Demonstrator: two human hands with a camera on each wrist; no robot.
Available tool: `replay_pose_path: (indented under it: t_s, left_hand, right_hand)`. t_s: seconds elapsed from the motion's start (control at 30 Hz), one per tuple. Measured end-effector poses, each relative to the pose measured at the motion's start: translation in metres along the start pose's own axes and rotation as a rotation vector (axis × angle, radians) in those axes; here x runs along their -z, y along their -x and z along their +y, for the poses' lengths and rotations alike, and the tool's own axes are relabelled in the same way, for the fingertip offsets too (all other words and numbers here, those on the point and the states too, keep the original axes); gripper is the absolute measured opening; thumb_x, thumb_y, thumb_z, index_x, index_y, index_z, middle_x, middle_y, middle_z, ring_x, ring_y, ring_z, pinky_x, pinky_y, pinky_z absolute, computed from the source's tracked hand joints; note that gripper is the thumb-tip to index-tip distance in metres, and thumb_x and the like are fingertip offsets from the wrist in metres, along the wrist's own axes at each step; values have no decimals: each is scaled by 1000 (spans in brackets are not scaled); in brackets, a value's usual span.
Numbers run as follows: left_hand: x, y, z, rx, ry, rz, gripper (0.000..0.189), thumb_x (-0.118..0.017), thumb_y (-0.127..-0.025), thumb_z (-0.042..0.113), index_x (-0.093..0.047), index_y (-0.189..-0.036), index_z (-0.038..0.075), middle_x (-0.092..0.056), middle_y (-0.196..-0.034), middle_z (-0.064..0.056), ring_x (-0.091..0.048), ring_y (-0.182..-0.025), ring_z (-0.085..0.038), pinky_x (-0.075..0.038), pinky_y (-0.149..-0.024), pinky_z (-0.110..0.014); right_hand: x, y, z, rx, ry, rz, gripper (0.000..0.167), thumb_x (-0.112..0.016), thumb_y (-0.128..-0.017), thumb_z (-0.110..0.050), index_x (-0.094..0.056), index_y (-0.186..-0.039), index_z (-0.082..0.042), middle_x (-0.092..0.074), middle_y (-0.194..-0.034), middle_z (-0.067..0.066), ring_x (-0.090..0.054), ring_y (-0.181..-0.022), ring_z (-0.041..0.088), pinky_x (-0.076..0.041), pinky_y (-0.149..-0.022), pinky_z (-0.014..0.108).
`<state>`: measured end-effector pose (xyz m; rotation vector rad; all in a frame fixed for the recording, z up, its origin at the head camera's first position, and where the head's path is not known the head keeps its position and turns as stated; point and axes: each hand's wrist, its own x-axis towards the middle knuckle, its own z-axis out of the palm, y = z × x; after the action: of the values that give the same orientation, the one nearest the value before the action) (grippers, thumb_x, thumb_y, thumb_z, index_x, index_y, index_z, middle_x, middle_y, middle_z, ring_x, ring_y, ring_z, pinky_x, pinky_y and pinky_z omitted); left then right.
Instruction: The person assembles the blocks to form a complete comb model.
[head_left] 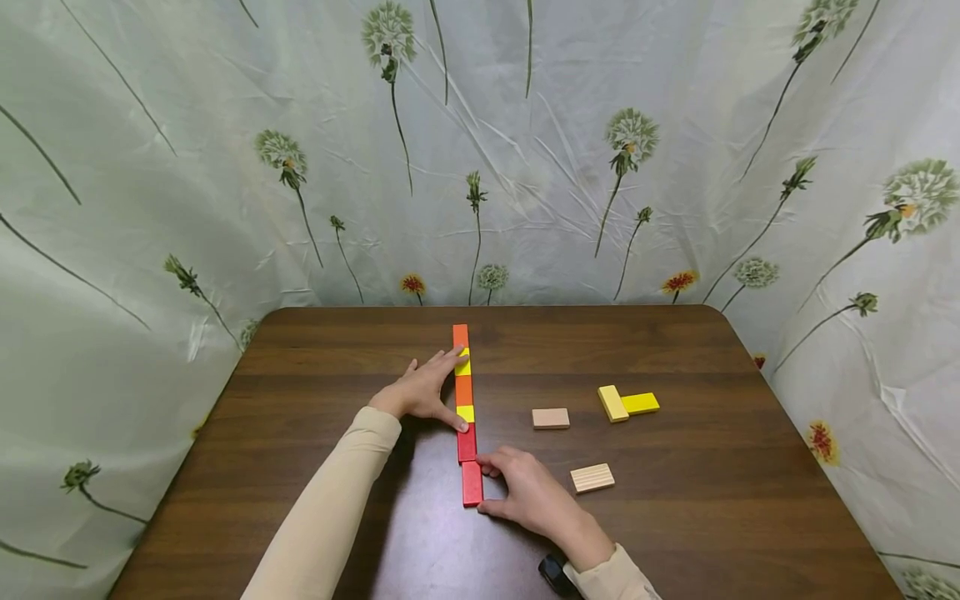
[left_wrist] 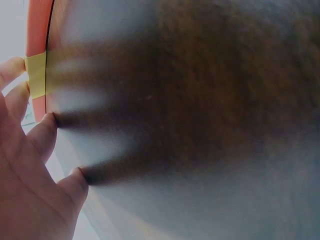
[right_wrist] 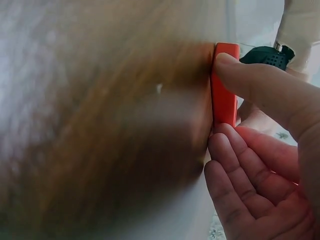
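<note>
A straight row of small blocks runs from far to near: an orange block (head_left: 461,335), a yellow block (head_left: 465,368), another orange block (head_left: 464,390), another yellow block (head_left: 466,414), a red block (head_left: 467,443) and a nearest red block (head_left: 472,484), set slightly to the right. With fingers spread, my left hand (head_left: 423,389) touches the row, its index finger at the farther yellow block and its thumb by the far red one. My right hand (head_left: 532,494) holds the nearest red block (right_wrist: 225,90) between thumb and fingers, along its right side.
Right of the row lie a pinkish wooden block (head_left: 551,418), a striped wooden block (head_left: 592,478), and a pale yellow block (head_left: 612,403) touching a bright yellow block (head_left: 641,403). A flowered curtain (head_left: 525,167) hangs around the brown table (head_left: 720,500).
</note>
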<state>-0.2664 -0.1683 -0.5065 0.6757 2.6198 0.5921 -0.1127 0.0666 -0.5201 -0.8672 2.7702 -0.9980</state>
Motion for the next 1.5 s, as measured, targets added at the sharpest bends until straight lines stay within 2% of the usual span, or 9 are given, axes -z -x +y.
replay_pose_path:
  t_s: [0.63,1.2,1.5]
  left_hand:
    - [2,0,0,-15,20,9,125,-96,-73,58,-30,-171,16,-14,-183,-7,-14,-169,-39,-8,-127,-79]
    - [0,1,-1,-13,21,3,125,-96,-73,57,-30,-171,16,-13,-183,-5,-13,-169,-37,-6,-128,-78]
    - [-1,1,0,-13,24,11,123,-97,-73,57,-32,-170,17,-14,-183,-5,-13,-169,-37,-7,-128,-78]
  right_hand:
    - [-2,-2,-1,-4,-15,3,54,-98,-77,-16,-76,-124,2,-73,-98,2,-66,-89,9,-60,-82,25]
    - [-5,0,-1,8,-16,27,54,-98,-77,-14,-76,-123,2,-74,-98,3,-68,-90,10,-60,-83,25]
    - [-5,1,1,6,-28,28,59,-99,-76,-19,-75,-126,2,-73,-98,2,-68,-90,10,-60,-82,25]
